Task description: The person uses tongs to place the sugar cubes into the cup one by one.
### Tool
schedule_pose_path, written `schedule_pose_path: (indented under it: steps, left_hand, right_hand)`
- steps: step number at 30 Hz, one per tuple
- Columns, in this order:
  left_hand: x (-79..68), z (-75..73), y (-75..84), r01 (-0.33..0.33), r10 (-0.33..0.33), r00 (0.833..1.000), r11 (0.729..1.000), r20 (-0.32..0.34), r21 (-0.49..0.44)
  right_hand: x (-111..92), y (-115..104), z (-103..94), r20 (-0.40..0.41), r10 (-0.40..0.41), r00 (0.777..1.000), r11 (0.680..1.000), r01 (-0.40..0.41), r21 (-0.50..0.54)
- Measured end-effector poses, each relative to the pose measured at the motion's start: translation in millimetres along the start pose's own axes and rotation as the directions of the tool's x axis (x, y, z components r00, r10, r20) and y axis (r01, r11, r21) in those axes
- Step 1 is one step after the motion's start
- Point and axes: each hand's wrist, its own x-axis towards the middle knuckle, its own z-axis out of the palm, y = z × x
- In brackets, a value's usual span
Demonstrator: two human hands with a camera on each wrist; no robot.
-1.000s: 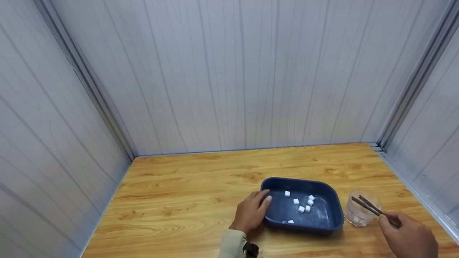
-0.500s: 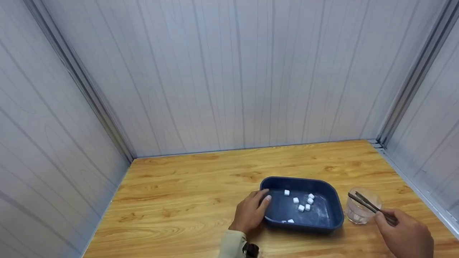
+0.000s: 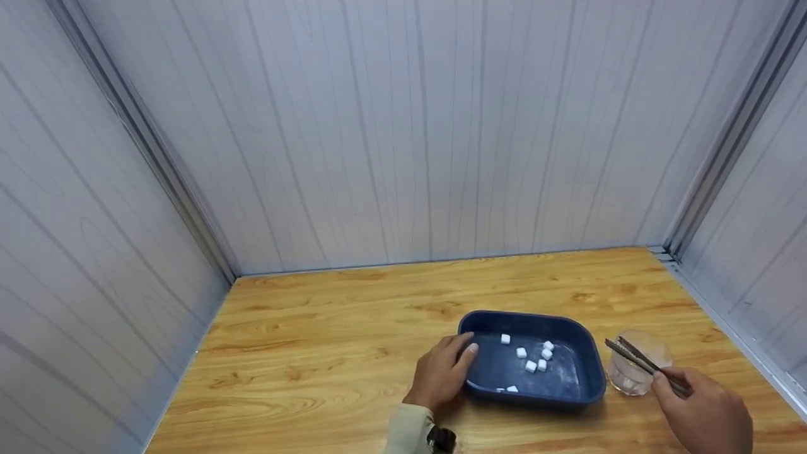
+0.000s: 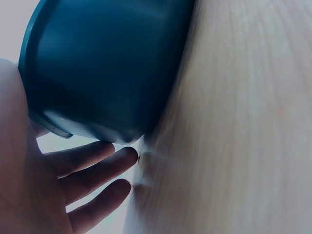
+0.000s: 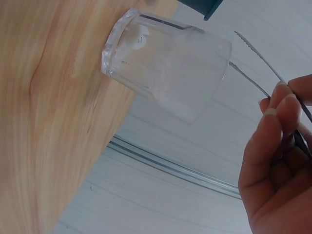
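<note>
My left hand holds the left end of a dark blue rectangular tray, thumb and forefinger over the rim. In the left wrist view the other fingers spread out below the tray's wall, tips close to the tabletop. Several small white cubes lie scattered in the tray. My right hand pinches slim metal tongs, their serrated tips parted with nothing between them. The tongs reach over the mouth of a clear glass tumbler, which stands upright just right of the tray. A pale lump shows near its base.
Everything stands on a wood-grain table. Pale panelled walls close it in at the back and both sides, with the right wall not far from my right hand.
My right hand has shifted slightly left with the tongs, so the tips now reach the tumbler's left side. The left hand, tray and cubes stay as they were.
</note>
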Motion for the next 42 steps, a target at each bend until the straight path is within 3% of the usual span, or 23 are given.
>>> schedule_pose_path:
  steps: [9,15,29,42]
  left_hand:
    - [-0.8,0.3,-0.1,-0.008,0.008,1.000,1.000,-0.003,0.008]
    - [-1.2,0.5,-2.1,-0.015,0.015,1.000,1.000,-0.014,0.016]
    - [-1.0,1.2,-1.3,0.009,-0.009,1.000,1.000,0.015,-0.003]
    - [-0.9,1.5,-0.7,-0.017,0.017,1.000,1.000,-0.004,0.009]
  right_hand:
    - [-1.3,-2.3,0.3,-0.032,0.000,0.999,1.000,0.000,0.013]
    - [-3.4,-5.9,5.5,-0.069,-0.051,0.996,0.998,0.053,0.036]
    - [-5.4,-16.7,17.7,0.013,-0.072,0.997,0.997,0.072,0.036]
    - [-9.1,-19.7,34.1,0.032,-0.104,0.994,0.992,0.102,0.075]
